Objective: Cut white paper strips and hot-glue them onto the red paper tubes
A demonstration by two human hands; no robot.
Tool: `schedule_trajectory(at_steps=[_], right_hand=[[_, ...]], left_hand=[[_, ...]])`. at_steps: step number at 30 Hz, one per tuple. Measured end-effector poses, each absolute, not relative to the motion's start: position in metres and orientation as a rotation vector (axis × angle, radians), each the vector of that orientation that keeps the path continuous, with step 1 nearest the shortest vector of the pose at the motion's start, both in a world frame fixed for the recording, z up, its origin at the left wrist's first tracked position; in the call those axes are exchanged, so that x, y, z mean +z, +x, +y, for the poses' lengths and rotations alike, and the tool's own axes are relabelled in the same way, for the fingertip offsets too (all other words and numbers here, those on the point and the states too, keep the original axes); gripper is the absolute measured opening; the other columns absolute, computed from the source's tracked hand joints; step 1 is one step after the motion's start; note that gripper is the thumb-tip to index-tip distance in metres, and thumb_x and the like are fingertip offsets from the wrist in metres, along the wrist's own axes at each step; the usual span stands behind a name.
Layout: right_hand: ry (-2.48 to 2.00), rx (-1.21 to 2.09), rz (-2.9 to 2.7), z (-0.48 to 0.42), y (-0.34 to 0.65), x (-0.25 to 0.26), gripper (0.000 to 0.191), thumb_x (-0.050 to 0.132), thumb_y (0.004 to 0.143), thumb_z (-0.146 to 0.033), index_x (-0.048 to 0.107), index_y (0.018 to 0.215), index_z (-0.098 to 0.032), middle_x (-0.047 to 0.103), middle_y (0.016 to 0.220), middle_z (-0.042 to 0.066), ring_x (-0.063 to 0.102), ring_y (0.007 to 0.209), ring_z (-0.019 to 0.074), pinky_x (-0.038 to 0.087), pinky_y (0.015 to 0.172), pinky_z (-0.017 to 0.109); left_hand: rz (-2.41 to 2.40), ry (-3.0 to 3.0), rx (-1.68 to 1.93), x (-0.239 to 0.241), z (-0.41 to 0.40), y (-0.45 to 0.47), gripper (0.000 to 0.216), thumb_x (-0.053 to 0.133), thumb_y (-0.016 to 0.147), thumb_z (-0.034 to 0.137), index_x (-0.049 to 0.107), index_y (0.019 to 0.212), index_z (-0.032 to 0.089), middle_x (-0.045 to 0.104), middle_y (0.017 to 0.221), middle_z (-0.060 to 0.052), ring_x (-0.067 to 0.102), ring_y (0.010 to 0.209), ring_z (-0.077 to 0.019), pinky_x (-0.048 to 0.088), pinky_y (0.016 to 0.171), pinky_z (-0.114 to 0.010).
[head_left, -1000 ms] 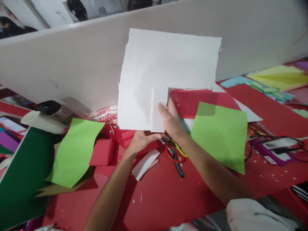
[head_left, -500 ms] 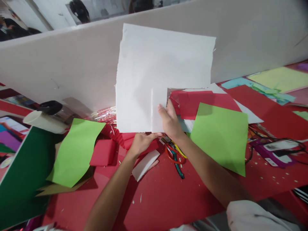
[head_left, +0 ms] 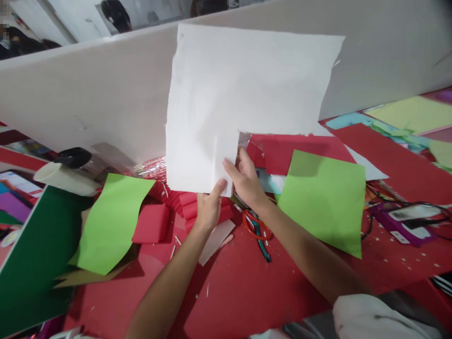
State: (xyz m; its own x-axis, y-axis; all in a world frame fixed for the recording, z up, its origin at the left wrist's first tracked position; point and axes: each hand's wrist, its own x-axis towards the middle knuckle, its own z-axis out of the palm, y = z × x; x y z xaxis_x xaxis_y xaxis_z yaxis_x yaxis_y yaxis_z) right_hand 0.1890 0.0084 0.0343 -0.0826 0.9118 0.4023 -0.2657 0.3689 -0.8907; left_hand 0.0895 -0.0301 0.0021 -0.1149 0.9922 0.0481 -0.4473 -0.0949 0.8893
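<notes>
A large white paper sheet [head_left: 243, 89] with a cut-out lower right corner is held upright in front of the grey partition. My left hand [head_left: 209, 207] pinches its bottom edge from below. My right hand [head_left: 246, 181] grips the same lower flap from the right, thumb on the front. Under my hands lie scissors with red and green handles [head_left: 259, 230], rolled red paper [head_left: 197, 207] and a white paper piece [head_left: 216, 238] on the red table.
Green sheets lie at left [head_left: 109, 221] and right [head_left: 325, 200]. A dark green board [head_left: 31, 263] and a white cup [head_left: 61, 179] sit far left. A grey partition wall [head_left: 88, 94] stands behind. Purple device with cables [head_left: 402, 221] at right; coloured papers [head_left: 406, 117] far right.
The white sheet has risen and tilted a little toward me. My left hand has moved up, its thumb now on the sheet's lower edge. My right hand shifted slightly left.
</notes>
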Motion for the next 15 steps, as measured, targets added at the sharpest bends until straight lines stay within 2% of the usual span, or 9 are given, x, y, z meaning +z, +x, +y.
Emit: schedule_trajectory(at_steps=[3,8,12,15], right_hand=[[-0.598,1.241,-1.323,0.013,0.195,0.038,0.032,0.072,0.091,-0.048,0.064,0.114,-0.026,0.076,0.118,0.006,0.07,0.113,0.0249,0.057,0.102,0.043],[-0.631,1.301,-1.276,0.018,0.204,0.042,0.033,0.074,0.088,-0.059,0.073,0.1,-0.027,0.078,0.102,0.003,0.071,0.109,0.0237,0.059,0.097,0.039],[-0.608,1.348,-1.173,0.021,0.208,0.042,0.034,0.079,0.082,-0.06,0.075,0.089,-0.026,0.079,0.101,0.003,0.072,0.103,0.0226,0.06,0.093,0.038],[-0.642,1.422,-1.098,0.023,0.212,0.042,0.035,0.084,0.077,-0.058,0.076,0.089,-0.026,0.08,0.1,0.004,0.074,0.099,0.0231,0.062,0.084,0.038]], left_hand=[[0.806,0.805,1.6,0.011,-0.028,0.088,0.063,0.082,0.083,0.039,0.066,0.142,0.025,0.067,0.15,-0.007,0.055,0.147,-0.0258,0.044,0.124,-0.037],[0.78,0.777,1.58,0.011,-0.027,0.085,0.064,0.081,0.083,0.036,0.063,0.145,0.029,0.069,0.147,-0.006,0.06,0.142,-0.0228,0.048,0.119,-0.033],[0.837,0.738,1.534,0.009,-0.026,0.083,0.069,0.084,0.077,0.039,0.065,0.142,0.027,0.068,0.147,-0.008,0.063,0.138,-0.0252,0.054,0.111,-0.033],[0.88,0.77,1.491,0.009,-0.026,0.082,0.069,0.084,0.075,0.044,0.067,0.139,0.026,0.069,0.146,-0.009,0.064,0.137,-0.0268,0.056,0.108,-0.034]])
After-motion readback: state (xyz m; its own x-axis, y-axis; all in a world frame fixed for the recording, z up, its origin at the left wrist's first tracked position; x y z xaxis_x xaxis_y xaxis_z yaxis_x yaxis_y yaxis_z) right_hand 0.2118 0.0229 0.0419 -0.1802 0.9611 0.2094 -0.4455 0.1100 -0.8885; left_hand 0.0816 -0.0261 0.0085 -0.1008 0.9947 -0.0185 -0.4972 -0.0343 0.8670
